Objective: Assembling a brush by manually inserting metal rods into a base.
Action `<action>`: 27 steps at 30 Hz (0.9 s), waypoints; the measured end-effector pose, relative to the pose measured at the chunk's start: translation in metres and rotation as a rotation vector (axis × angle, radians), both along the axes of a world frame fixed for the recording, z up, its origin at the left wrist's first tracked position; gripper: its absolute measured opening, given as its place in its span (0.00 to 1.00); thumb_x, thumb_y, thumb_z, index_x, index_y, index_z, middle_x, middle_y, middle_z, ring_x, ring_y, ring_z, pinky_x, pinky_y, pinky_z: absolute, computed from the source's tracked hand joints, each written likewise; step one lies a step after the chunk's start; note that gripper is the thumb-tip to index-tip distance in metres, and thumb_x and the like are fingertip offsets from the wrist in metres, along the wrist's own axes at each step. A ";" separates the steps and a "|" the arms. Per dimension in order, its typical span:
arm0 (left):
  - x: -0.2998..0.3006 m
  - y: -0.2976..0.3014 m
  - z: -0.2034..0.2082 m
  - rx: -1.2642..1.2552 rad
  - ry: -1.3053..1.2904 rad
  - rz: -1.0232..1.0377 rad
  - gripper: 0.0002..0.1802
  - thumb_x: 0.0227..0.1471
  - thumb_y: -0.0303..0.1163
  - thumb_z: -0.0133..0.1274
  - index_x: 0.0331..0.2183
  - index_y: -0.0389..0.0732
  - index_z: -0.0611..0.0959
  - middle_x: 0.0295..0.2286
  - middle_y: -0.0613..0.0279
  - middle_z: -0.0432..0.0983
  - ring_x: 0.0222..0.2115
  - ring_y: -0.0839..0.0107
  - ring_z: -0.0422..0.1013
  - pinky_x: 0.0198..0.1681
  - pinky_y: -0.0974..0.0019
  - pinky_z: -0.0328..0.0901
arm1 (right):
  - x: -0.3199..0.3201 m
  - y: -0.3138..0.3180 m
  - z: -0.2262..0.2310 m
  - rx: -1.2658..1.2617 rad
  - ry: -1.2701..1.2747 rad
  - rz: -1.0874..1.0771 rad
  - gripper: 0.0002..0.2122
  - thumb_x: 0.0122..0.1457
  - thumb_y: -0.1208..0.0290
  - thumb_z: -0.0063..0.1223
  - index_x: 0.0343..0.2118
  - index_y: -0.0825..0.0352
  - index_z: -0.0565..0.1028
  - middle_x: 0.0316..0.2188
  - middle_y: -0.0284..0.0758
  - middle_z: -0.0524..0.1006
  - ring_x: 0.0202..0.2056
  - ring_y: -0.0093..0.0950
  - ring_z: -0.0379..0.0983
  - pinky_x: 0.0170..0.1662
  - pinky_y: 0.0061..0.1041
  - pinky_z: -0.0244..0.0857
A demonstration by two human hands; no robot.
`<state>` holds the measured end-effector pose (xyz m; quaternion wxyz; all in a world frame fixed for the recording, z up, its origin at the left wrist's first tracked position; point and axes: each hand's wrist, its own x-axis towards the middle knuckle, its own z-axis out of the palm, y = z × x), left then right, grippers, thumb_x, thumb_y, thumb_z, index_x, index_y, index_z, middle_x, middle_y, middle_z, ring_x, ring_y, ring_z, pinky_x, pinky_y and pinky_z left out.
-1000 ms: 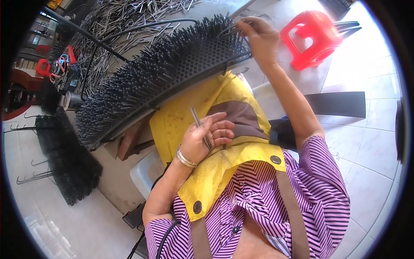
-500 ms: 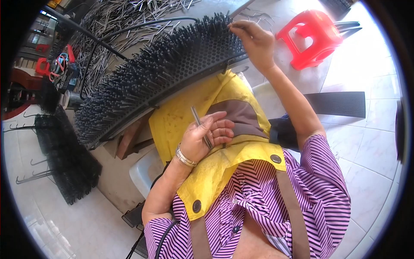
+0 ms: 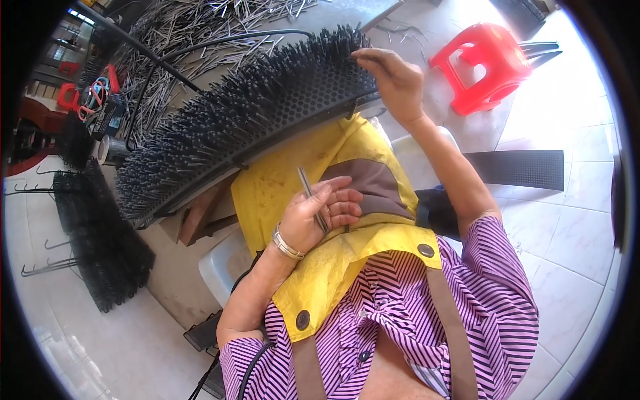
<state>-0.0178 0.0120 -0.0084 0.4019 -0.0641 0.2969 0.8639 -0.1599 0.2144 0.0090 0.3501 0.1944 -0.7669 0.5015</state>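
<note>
A long black perforated board stretches across in front of me, densely set with upright dark rods. Along its near right side a band of holes shows bare. My right hand is at the board's right end, thumb and fingertips pinched together beside the last rods; whatever is between them is too small to make out. In front of my chest, palm up, my left hand keeps a few thin grey metal rods under its thumb, its other fingers loosely curled. A yellow apron lies below the board.
Loose metal rods lie heaped on the table beyond the board, with a black cable arching over. A red plastic stool stands right, near a flat black perforated strip. Black pieces with wire hooks are at left.
My right hand has come slightly nearer to me at the board's right end, fingertips still pinched. My left hand keeps its place with the rods. The whole view has shifted a little.
</note>
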 end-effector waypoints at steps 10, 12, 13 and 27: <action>0.000 0.000 -0.002 0.000 -0.001 -0.003 0.22 0.54 0.36 0.35 0.47 0.30 0.63 0.38 0.46 0.68 0.34 0.62 0.69 0.37 0.64 0.66 | -0.022 -0.012 0.025 0.243 -0.153 -0.132 0.06 0.47 0.72 0.49 0.23 0.70 0.72 0.20 0.46 0.71 0.25 0.42 0.69 0.27 0.29 0.62; 0.000 0.000 -0.002 0.012 0.006 -0.004 0.22 0.54 0.36 0.35 0.47 0.31 0.63 0.38 0.46 0.68 0.35 0.62 0.69 0.38 0.64 0.66 | -0.032 -0.014 0.032 0.343 -0.176 -0.166 0.07 0.46 0.71 0.48 0.22 0.70 0.72 0.20 0.46 0.71 0.26 0.44 0.68 0.28 0.32 0.62; 0.000 0.000 -0.002 0.012 0.005 -0.006 0.22 0.54 0.36 0.35 0.47 0.31 0.63 0.38 0.46 0.68 0.35 0.62 0.69 0.38 0.64 0.66 | -0.038 -0.015 0.035 0.448 -0.166 -0.155 0.08 0.46 0.71 0.48 0.23 0.71 0.72 0.21 0.47 0.71 0.26 0.44 0.68 0.28 0.33 0.62; 0.000 -0.002 -0.005 0.028 0.021 -0.016 0.22 0.54 0.36 0.35 0.47 0.32 0.63 0.39 0.46 0.67 0.36 0.61 0.69 0.38 0.63 0.66 | -0.051 -0.011 0.028 0.597 -0.179 -0.136 0.06 0.43 0.73 0.50 0.24 0.69 0.73 0.20 0.46 0.70 0.26 0.43 0.68 0.30 0.33 0.62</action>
